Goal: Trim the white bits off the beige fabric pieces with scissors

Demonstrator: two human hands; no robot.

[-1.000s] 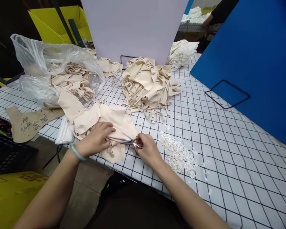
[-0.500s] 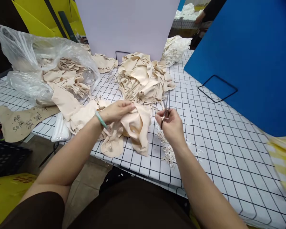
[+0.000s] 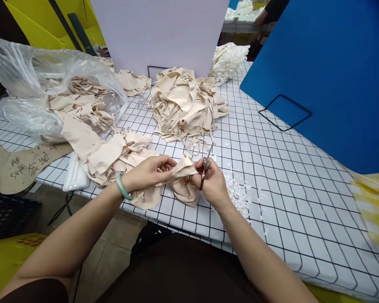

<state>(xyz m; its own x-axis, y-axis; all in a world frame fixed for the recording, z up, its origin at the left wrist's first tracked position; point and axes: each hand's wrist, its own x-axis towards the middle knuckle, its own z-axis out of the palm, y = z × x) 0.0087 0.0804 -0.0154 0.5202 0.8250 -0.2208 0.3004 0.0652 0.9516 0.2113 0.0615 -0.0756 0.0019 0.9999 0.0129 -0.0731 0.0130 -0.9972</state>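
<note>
A clear plastic bag [image 3: 25, 69] sits at the left; the left hand [image 3: 150, 171] pinches a beige cloth [image 3: 183, 167], held between both hands over the gridded table [image 3: 290, 185]; the right hand [image 3: 214, 186], gripping scissors [image 3: 204, 169] with blades pointing away, pinches the cloth's other side; pale scraps [image 3: 240, 193] lie just beside it.

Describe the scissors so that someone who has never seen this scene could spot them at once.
Find the white tablecloth with black grid lines, then the right hand near its front edge, at a beige fabric piece. The scissors sit in that hand, blades pointing away from the person: slim, dark and metallic, unlike the soft, pale fabric nearby.
</note>
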